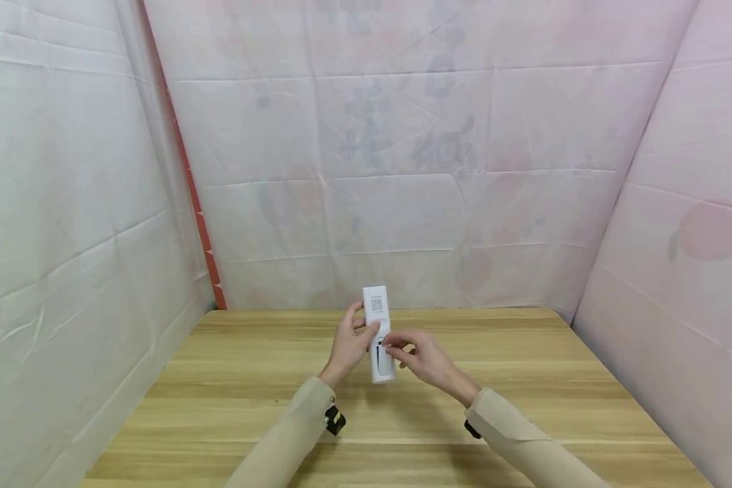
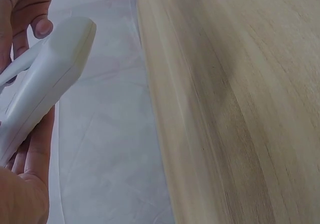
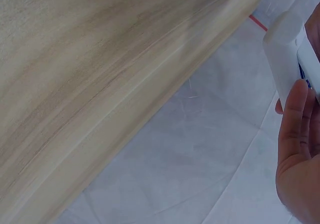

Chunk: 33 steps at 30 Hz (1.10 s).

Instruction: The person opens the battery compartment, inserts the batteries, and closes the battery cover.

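A white remote control [image 1: 375, 312] is held up over the table, its back with a printed code label facing me. My left hand [image 1: 349, 346] grips it from the left side, thumb across the back and fingers behind. At its lower half the battery cover [image 1: 383, 362] stands partly lifted, leaving a dark gap along one side. My right hand [image 1: 428, 359] pinches the upper end of this cover between thumb and index finger. In the left wrist view the cover [image 2: 22, 62] angles away from the remote's body [image 2: 52, 73]. Something dark blue [image 3: 302, 73] shows under it in the right wrist view.
A wood-grain table [image 1: 250, 407] spreads beneath both hands. White printed sheets hang as walls behind [image 1: 402, 203], to the left [image 1: 67, 203] and to the right [image 1: 677, 271]. Each wrist wears a small black device [image 1: 335, 420] below the beige sleeve.
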Motion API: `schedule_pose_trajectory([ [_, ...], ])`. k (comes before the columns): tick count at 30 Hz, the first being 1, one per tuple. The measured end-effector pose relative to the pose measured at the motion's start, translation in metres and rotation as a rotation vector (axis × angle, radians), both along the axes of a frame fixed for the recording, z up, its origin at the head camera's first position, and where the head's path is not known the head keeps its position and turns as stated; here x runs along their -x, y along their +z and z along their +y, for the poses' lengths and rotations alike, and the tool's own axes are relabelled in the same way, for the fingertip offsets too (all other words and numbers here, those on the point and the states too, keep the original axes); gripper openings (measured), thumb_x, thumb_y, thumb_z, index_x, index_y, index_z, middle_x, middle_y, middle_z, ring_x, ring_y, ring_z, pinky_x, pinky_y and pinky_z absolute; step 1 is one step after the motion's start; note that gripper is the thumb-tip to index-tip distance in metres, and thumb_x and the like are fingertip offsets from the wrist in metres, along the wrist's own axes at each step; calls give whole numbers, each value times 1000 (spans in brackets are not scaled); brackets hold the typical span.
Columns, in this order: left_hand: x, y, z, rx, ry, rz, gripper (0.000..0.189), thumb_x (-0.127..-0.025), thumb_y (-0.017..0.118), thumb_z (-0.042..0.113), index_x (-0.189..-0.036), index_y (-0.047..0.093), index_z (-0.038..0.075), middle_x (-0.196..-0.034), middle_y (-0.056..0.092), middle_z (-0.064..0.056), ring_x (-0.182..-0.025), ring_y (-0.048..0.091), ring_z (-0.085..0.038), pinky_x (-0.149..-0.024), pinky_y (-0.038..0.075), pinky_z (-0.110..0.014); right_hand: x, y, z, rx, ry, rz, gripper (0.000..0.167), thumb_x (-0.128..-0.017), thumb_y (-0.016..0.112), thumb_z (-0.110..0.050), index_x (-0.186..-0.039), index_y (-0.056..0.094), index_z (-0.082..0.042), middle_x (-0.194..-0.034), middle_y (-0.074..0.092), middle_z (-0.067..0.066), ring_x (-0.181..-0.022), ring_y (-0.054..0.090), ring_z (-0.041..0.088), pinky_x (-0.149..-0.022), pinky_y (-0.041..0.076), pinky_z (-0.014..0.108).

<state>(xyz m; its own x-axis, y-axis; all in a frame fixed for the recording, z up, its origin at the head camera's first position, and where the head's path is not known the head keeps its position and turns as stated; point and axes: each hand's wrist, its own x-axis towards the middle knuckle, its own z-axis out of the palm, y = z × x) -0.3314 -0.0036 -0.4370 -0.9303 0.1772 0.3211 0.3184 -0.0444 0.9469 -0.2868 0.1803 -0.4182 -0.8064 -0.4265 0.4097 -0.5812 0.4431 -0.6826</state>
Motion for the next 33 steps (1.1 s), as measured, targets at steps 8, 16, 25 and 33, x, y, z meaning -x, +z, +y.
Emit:
schedule_pose_trajectory([
  [8, 3, 1, -1, 5, 40, -12, 57, -97, 62, 18, -148, 37, 16, -120, 65, -23, -91, 71, -26, -69, 61, -35, 3, 0, -3, -1, -41, 16, 16, -94, 65, -8, -109, 70, -11, -107, 64, 6, -83, 63, 16, -60, 59, 33],
  [16, 7, 1, -4, 7, 87, 10, 55, -97, 62, 17, -147, 39, 16, -117, 66, -24, -87, 72, -27, -68, 61, -35, 7, 0, -10, 5, -51, 47, 18, -93, 65, -6, -110, 71, -9, -105, 63, 10, -83, 65, 23, -57, 59, 32],
  [25, -7, 21, -5, 32, 80, -4, 55, -97, 61, 12, -148, 38, 13, -117, 66, -25, -88, 71, -28, -67, 60, -34, 9, 2, -15, 23, -86, 50, 17, -93, 64, -3, -108, 70, -9, -102, 63, 11, -83, 64, 24, -58, 56, 22],
  [33, -9, 24, -6, 33, 51, -14, 55, -97, 61, 11, -147, 38, 12, -117, 66, -27, -87, 72, -27, -67, 60, -33, 11, 1, -17, 33, -93, 31, 16, -92, 65, -3, -105, 71, -10, -99, 62, 9, -79, 63, 19, -58, 58, 29],
])
